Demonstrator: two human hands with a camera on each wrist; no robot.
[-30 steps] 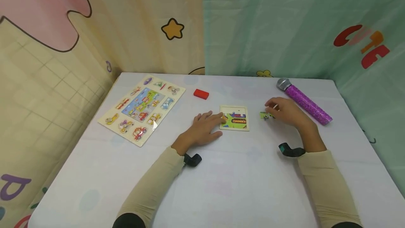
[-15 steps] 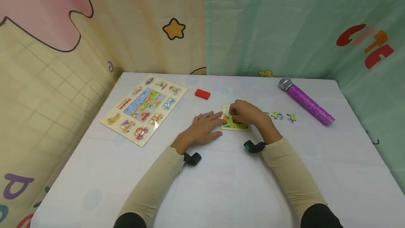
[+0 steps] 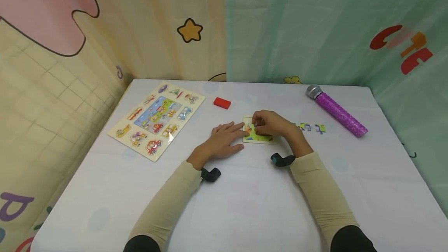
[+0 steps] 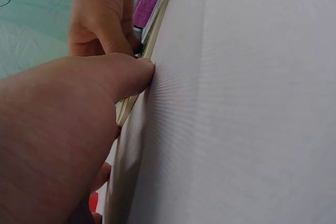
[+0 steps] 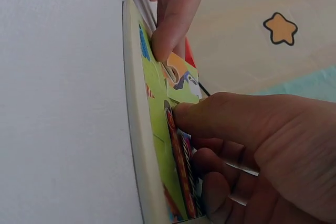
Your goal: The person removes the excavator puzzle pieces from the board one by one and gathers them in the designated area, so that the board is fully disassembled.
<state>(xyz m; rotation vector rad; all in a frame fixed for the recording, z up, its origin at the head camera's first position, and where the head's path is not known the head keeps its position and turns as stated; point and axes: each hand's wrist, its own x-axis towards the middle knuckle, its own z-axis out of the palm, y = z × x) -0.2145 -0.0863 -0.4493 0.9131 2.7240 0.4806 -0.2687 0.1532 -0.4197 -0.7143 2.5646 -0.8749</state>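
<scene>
A small wooden jigsaw puzzle (image 3: 258,140) in a pale frame lies flat at the table's middle, picturing a vehicle on green ground. Pinched between thumb and fingers of my right hand (image 3: 271,122) is a green puzzle piece (image 5: 187,83) with orange and dark markings. That piece stands tilted up over the puzzle in the right wrist view. My left hand (image 3: 224,141) lies at the puzzle's left edge, fingers stretched out, one fingertip on the picture. The right hand covers the puzzle's upper right part in the head view.
Loose puzzle pieces (image 3: 320,128) lie right of the frame, partly behind the right wrist. A purple glitter microphone (image 3: 337,112) lies at the back right. Behind the left hand is a red block (image 3: 222,103). A larger picture board (image 3: 157,121) occupies the left.
My right hand came left from the loose pieces with a puzzle piece to the framed puzzle, then stayed there over the last half second. My left hand kept its place.
</scene>
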